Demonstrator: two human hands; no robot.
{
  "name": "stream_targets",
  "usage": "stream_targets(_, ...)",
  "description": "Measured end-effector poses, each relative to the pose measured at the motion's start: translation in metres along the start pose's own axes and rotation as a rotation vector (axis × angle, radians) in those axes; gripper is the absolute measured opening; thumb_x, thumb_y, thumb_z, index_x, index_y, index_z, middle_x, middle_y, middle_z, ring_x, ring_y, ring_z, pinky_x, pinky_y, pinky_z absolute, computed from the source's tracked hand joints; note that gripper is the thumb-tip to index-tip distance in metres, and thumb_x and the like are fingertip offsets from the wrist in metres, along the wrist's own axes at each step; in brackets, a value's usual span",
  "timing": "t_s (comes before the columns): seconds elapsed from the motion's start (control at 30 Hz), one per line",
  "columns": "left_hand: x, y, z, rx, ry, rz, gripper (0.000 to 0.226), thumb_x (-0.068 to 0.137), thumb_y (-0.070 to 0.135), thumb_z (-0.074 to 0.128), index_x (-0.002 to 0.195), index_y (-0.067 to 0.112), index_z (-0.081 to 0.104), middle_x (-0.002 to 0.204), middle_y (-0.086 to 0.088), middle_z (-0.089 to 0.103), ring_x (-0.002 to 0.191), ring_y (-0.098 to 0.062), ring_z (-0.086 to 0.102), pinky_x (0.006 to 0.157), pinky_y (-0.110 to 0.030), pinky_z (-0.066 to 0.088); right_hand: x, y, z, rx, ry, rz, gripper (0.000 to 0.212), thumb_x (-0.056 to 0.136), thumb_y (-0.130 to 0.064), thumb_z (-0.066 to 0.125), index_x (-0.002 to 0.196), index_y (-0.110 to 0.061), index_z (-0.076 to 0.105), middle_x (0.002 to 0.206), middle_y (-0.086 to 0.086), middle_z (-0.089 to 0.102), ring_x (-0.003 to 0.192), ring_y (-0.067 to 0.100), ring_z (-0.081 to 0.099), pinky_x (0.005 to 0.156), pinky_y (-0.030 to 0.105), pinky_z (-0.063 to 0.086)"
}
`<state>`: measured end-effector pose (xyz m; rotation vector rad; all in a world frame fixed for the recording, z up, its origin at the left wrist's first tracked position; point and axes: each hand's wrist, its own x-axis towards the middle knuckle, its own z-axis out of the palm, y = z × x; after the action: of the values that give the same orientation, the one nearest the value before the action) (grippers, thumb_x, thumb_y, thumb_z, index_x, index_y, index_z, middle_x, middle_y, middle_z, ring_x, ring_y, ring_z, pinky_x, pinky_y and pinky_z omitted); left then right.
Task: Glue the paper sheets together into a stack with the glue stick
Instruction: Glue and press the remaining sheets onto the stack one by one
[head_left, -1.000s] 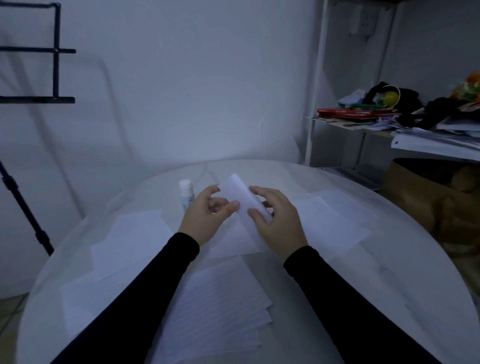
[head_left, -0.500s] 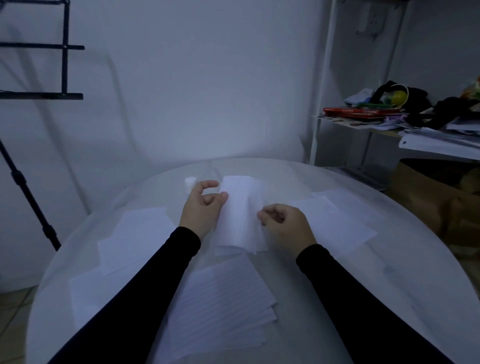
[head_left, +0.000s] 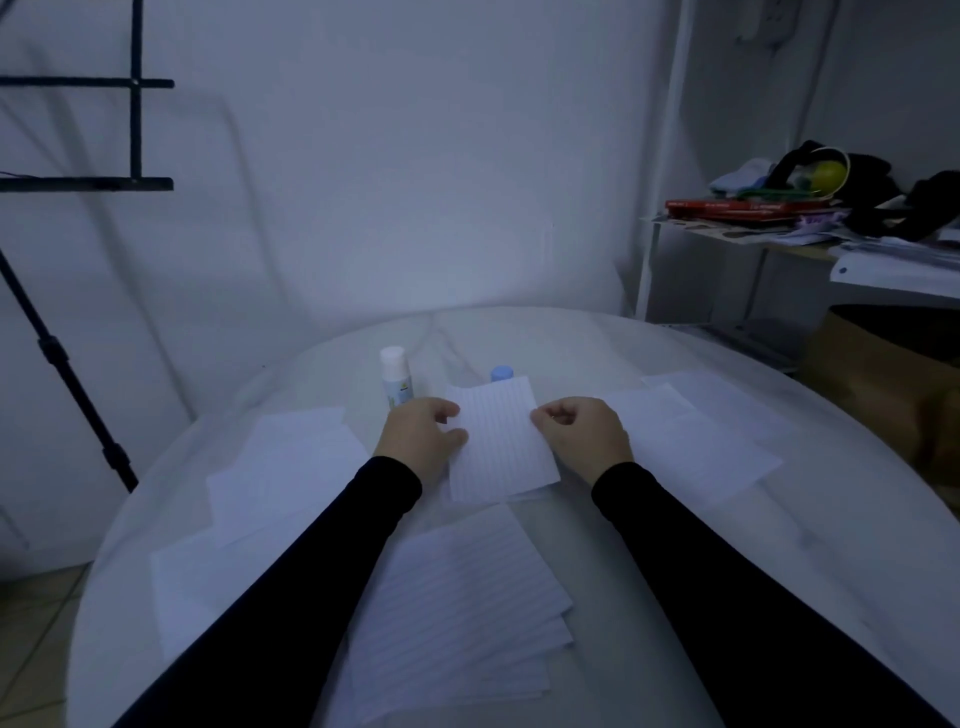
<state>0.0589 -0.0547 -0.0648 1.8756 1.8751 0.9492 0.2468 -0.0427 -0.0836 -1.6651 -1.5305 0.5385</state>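
A small lined paper sheet (head_left: 498, 441) is held flat over the round white table (head_left: 779, 571), above other sheets at the table's middle. My left hand (head_left: 421, 439) pinches its left edge and my right hand (head_left: 582, 439) pinches its right edge. A white glue stick (head_left: 396, 376) stands upright just behind my left hand. A blue cap (head_left: 502, 372) peeks out behind the sheet's far edge. A stack of lined sheets (head_left: 457, 608) lies near me between my forearms.
Loose sheets lie at the left (head_left: 280, 467) and at the right (head_left: 691, 447) of the table. A black stand (head_left: 62, 364) rises at the left. A cluttered shelf (head_left: 810, 218) and a brown box (head_left: 883, 374) stand at the right.
The sheet was tilted and held up between both hands; now it is turned flat and lowered, with one hand on each side edge. The blue cap has come into view.
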Motion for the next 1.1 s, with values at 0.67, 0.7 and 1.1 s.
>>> stream_targets(0.67,0.005,-0.006,0.004,0.145,-0.069,0.001,0.038,0.086,0.019,0.066,0.123,0.010,0.062,0.125,-0.008,0.060,0.112,-0.020,0.056,0.085,-0.018,0.036,-0.006,0.003,0.006,-0.377,0.045,-0.155,0.023,0.089,-0.040,0.053,0.104,-0.029,0.066,0.097,-0.010,0.069,0.096,0.012,0.060,0.087,0.034,0.027)
stream_targets(0.7,0.005,-0.006,0.005,0.163,-0.076,0.006,0.038,0.086,0.020,0.066,0.123,0.010,0.062,0.125,-0.008,0.060,0.114,-0.020,0.055,0.086,-0.018,0.036,-0.006,0.002,0.006,-0.405,0.045,-0.159,0.024,0.089,-0.040,0.053,0.107,-0.029,0.065,0.100,-0.010,0.068,0.099,0.014,0.059,0.088,0.034,0.027)
stream_targets(1.1,0.001,0.000,0.011,0.542,-0.210,0.278,0.047,0.097,0.046,0.041,0.140,0.027,0.042,0.142,0.004,0.048,0.119,-0.028,0.042,0.102,-0.036,0.034,0.002,-0.016,0.020,-0.669,-0.363,-0.531,0.043,0.100,-0.034,0.033,0.142,-0.024,0.037,0.155,-0.010,0.024,0.143,0.014,0.018,0.111,0.054,0.013)
